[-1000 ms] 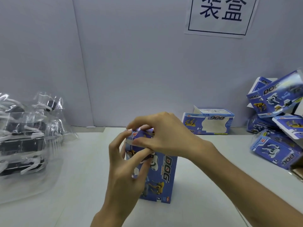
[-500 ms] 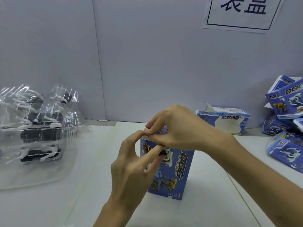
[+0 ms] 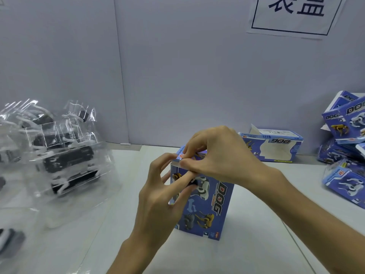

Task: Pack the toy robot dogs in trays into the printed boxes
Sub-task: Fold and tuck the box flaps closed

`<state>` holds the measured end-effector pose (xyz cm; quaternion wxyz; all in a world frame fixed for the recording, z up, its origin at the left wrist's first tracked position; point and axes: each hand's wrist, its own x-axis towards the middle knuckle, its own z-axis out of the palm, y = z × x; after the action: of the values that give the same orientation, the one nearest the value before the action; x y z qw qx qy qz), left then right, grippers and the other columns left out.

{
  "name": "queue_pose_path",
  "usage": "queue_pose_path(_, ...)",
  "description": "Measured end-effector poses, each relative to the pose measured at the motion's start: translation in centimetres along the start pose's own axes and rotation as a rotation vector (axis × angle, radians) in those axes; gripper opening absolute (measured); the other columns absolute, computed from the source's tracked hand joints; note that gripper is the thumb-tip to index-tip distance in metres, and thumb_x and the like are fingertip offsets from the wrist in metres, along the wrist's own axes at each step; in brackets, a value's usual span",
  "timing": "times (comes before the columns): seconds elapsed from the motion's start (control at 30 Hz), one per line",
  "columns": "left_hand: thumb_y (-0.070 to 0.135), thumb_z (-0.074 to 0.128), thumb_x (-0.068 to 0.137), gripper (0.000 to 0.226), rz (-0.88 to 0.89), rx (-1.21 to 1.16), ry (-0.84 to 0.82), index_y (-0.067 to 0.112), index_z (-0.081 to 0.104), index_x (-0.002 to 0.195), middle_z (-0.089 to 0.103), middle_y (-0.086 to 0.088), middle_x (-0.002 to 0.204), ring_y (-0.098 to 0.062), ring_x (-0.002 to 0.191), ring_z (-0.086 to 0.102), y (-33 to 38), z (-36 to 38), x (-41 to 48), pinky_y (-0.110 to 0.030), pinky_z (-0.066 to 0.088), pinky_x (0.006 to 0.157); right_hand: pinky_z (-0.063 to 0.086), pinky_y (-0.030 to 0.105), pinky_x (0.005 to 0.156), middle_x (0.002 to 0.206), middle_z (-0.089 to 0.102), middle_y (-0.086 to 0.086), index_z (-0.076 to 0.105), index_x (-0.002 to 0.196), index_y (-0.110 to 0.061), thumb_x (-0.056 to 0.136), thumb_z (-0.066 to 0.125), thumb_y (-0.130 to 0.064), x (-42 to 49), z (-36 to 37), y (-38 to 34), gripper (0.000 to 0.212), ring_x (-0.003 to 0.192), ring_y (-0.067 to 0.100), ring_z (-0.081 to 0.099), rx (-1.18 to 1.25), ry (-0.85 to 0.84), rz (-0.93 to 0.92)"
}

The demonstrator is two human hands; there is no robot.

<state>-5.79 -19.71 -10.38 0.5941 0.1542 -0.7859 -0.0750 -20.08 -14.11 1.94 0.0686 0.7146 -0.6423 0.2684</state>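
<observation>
Right now the printed box (image 3: pixel 205 204) stands upright on the white table (image 3: pixel 256 246), "DOG" face twd the camera, w/ both hands at its top end. R hand (image 3: pixel 219 157) comes in from the box's right & sits over the top. Its fingers are curled, thumb & forefinger pinching the top flap (image 3: pixel 180 157) at the box's upper-left corner. Flap is folded down nearly flat over the opening; can't tell if it's fully tucked.

L hand (image 3: pixel 158 198) comes up from below-left of the box, fingers bent round its upper-left edge. Two fingers lie across the printed face just under the R hand, the forefinger tip touches the flap's corner, & another finger shows past the box's left side. So the box is held btwn the two hands, L low & in front, R above. Box contents are hidden.

Well left of the box is a clear plastic bag (image 3: pixel 94 194) heaped w/ black-&-white toy robot dogs (image 3: pixel 67 161) in clear trays. Behind the box & to its right, against the wall, a second box (image 3: pixel 276 149) lies on its side w/ an end flap up. Further right of the box, at the frame edge, is a pile of boxes (image 3: pixel 347 135), same blue print, tilted every way. High above-right of the box hangs a paper sign (image 3: pixel 296 14), cut off at the top.
</observation>
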Motion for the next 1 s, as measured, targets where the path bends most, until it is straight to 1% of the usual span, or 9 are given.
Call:
queue_pose_path(0.1,0.032,0.065,0.094,0.020,0.018,0.026,0.027,0.029,0.067,0.114,0.044,-0.005,0.133,-0.015,0.123,0.056,0.2,-0.2,-0.1,-0.031,0.057,0.090,0.055,0.035,0.076,0.084,0.071,-0.013,0.065,0.067,-0.036,0.078,0.073,-0.040,0.6,-0.4,-0.8,0.014,0.085,0.011,0.067,-0.095,-0.045,-0.038)
queue_pose_path(0.2,0.036,0.060,0.097,0.016,0.028,0.045,0.051,0.028,0.067,0.110,0.044,-0.005,0.132,-0.017,0.120,0.058,0.6,-0.1,-0.1,-0.032,0.057,0.090,0.052,0.030,0.070,0.081,0.068,-0.011,0.062,0.067,-0.031,0.076,0.072,-0.035,1.2,-0.6,-1.5,0.014,0.081,0.013,0.065,-0.187,-0.090,-0.071)
queue_pose_path(0.43,0.022,0.076,0.085,0.015,-0.025,0.096,0.063,0.021,0.078,0.101,0.046,-0.006,0.135,-0.009,0.119,0.052,0.6,0.5,-0.3,-0.023,0.052,0.097,0.040,0.022,0.056,0.071,0.066,-0.006,0.062,0.068,-0.025,0.083,0.068,-0.035,1.8,-0.6,-2.3,0.019,0.070,0.014,0.062,-0.296,-0.102,-0.141)
queue_pose_path(0.53,0.025,0.071,0.090,0.013,-0.045,0.082,0.082,0.023,0.077,0.101,0.045,-0.006,0.139,-0.011,0.121,0.055,0.8,0.7,-0.5,-0.019,0.050,0.097,0.045,0.026,0.059,0.077,0.065,-0.007,0.062,0.074,-0.026,0.089,0.063,-0.039,1.3,-0.5,-2.2,0.020,0.071,0.014,0.061,-0.290,-0.113,-0.159)
queue_pose_path(0.6,0.032,0.065,0.093,0.016,-0.059,0.079,0.099,0.023,0.077,0.099,0.044,-0.003,0.142,-0.009,0.122,0.055,1.0,0.7,-0.5,-0.011,0.047,0.095,0.037,0.025,0.055,0.079,0.059,-0.009,0.056,0.076,-0.028,0.091,0.058,-0.034,0.7,-0.3,-2.2,0.017,0.066,0.013,0.054,-0.317,-0.137,-0.190)
queue_pose_path(0.67,0.033,0.065,0.093,0.017,-0.055,0.049,0.100,0.025,0.077,0.101,0.049,-0.003,0.143,-0.008,0.122,0.057,0.9,0.7,-0.5,-0.012,0.048,0.094,0.032,0.027,0.056,0.084,0.057,-0.010,0.053,0.076,-0.031,0.092,0.055,-0.034,0.1,-0.4,-1.9,0.016,0.066,0.012,0.049,-0.267,-0.143,-0.186)
queue_pose_path(0.77,0.024,0.073,0.088,0.019,-0.022,0.027,0.098,0.024,0.077,0.107,0.061,-0.006,0.135,-0.015,0.113,0.065,0.4,0.3,-0.3,-0.024,0.054,0.090,0.039,0.028,0.064,0.101,0.060,-0.017,0.064,0.085,-0.032,0.096,0.054,-0.042,-1.1,-0.4,-1.0,0.018,0.082,0.009,0.054,-0.210,-0.132,-0.171)
queue_pose_path(0.9,0.009,0.076,0.082,0.033,-0.035,-0.096,0.106,0.021,0.072,0.112,0.066,0.000,0.129,-0.010,0.108,0.068,-0.3,-0.8,0.3,-0.020,0.054,0.086,0.045,0.030,0.067,0.102,0.065,-0.020,0.077,0.093,-0.034,0.094,0.063,-0.044,-2.0,-0.1,-0.2,0.017,0.087,0.008,0.061,-0.070,-0.035,-0.101)
queue_pose_path(1.0,0.014,0.078,0.082,0.045,-0.263,-0.268,0.126,0.022,0.065,0.123,0.067,0.013,0.127,-0.007,0.101,0.070,-1.0,-1.5,0.8,-0.018,0.057,0.075,0.051,0.031,0.068,0.093,0.070,-0.017,0.078,0.084,-0.032,0.088,0.069,-0.046,-1.6,0.4,-0.3,0.018,0.082,0.009,0.065,-0.056,0.047,-0.046)
